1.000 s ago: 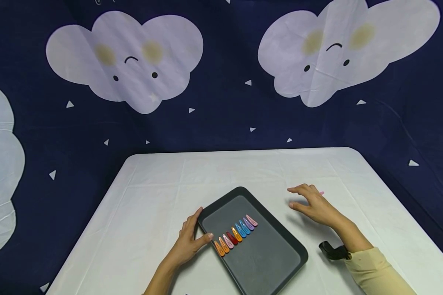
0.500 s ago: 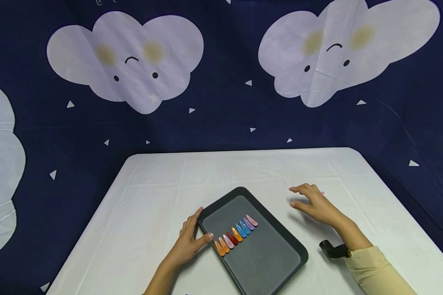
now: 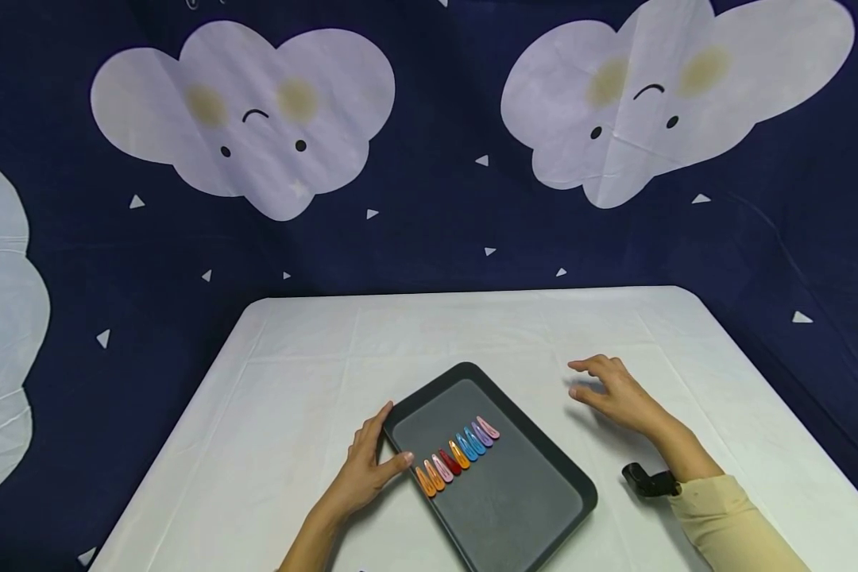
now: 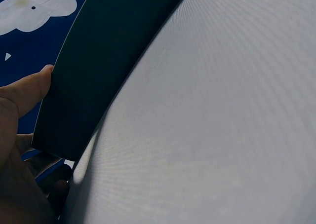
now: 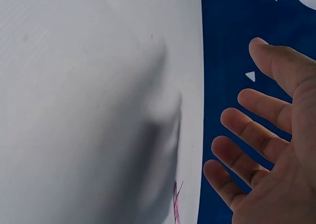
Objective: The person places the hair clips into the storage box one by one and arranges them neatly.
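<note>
A dark grey baking tray lies at an angle on the white table. Inside it, several snap hair clips in orange, pink, red, blue and purple form a slanting row. My left hand holds the tray's left corner, thumb at the rim. In the left wrist view, the thumb touches the tray's dark side, with other fingers around the corner. Right of the tray, my right hand hovers with fingers spread and nothing in it. A thin pink object lies on the table below the right hand, its kind unclear.
The white tablecloth covers the table, whose far edge meets a dark blue curtain printed with clouds. A black camera mount is on the right wrist.
My right hand has drifted slightly to the right, away from the tray. The pink tip that showed behind it is now hidden in the head view. Left hand, tray and clips stay put.
</note>
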Demonstrator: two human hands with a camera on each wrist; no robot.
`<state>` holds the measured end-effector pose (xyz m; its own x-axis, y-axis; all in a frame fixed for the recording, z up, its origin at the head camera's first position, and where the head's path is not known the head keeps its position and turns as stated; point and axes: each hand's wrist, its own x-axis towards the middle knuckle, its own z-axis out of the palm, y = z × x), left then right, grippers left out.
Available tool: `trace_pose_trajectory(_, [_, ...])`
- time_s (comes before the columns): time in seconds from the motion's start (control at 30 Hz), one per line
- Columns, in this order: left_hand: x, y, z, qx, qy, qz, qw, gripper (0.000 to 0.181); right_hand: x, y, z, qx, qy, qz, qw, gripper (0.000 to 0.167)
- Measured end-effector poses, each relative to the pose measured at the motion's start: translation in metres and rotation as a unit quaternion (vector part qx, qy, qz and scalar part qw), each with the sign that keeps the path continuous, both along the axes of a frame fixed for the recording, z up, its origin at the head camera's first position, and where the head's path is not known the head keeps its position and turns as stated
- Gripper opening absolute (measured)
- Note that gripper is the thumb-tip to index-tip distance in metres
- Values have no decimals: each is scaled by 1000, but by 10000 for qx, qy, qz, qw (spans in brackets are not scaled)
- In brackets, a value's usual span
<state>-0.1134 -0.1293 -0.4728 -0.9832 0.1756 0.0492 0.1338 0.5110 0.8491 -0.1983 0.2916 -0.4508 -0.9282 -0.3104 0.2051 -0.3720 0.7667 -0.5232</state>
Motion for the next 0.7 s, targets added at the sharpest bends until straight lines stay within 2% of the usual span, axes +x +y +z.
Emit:
trace_pose_trajectory(0.3, [0, 0, 0, 11, -27, 8, 10000, 86, 0, 5, -4, -59, 151, -192, 9997, 45])
trace_pose_trajectory(0.7, [0, 0, 0, -9, -21, -6, 10000, 86, -3, 13, -8, -184, 113, -422, 9989, 45])
